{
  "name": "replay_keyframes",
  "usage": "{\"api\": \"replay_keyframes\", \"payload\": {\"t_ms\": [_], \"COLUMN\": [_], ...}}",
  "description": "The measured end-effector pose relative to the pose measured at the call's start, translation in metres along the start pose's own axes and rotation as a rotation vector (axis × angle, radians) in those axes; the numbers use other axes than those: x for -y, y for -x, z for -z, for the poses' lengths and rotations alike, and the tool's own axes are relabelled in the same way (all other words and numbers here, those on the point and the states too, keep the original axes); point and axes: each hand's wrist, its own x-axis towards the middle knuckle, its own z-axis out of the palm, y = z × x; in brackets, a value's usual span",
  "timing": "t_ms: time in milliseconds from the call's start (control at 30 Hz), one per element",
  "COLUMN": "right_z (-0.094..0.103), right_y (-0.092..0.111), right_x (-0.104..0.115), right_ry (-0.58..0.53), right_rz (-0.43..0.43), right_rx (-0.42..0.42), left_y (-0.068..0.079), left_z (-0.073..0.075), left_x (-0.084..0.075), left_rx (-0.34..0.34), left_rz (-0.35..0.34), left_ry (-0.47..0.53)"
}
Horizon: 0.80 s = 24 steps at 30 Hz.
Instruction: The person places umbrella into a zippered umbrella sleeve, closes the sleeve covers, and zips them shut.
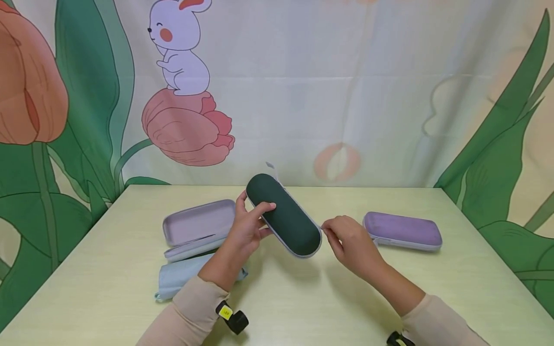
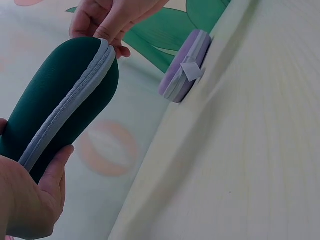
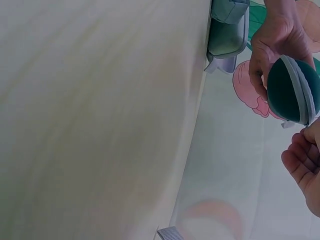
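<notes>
A dark green zip-up case (image 1: 285, 216) with a grey zip band is held up off the table, tilted down to the right. My left hand (image 1: 248, 226) grips its left side, thumb across the top face and fingers underneath. At its lower right end my right hand (image 1: 350, 242) pinches the zip edge between thumb and forefinger; the small pull itself is mostly hidden. The zip (image 2: 70, 102) looks closed along the visible side in the left wrist view. A light tab (image 1: 270, 165) sticks out beyond the far end of the case.
On the left of the table (image 1: 285, 312) lies an opened pale lilac case (image 1: 199, 223), with a light blue rolled pouch (image 1: 183, 276) in front of it. A closed purple case (image 1: 402, 230) sits to the right. A printed curtain (image 1: 294, 96) hangs behind the table's back edge.
</notes>
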Motion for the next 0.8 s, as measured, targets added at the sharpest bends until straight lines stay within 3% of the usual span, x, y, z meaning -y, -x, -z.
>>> {"api": "replay_keyframes", "payload": {"t_ms": [333,800], "right_z": [0.0033,0.0097], "right_y": [0.0031,0.0052], "right_x": [0.0020,0.0064], "right_ry": [-0.013,-0.013], "right_rz": [0.029,0.075], "right_rx": [0.010,0.058], "left_y": [-0.0045,-0.0065], "left_z": [0.0020,-0.0031], "left_x": [0.0017,0.0052], "left_rx": [-0.046,-0.103], "left_rz": [0.027,0.013], "left_ry": [0.076,0.091]}}
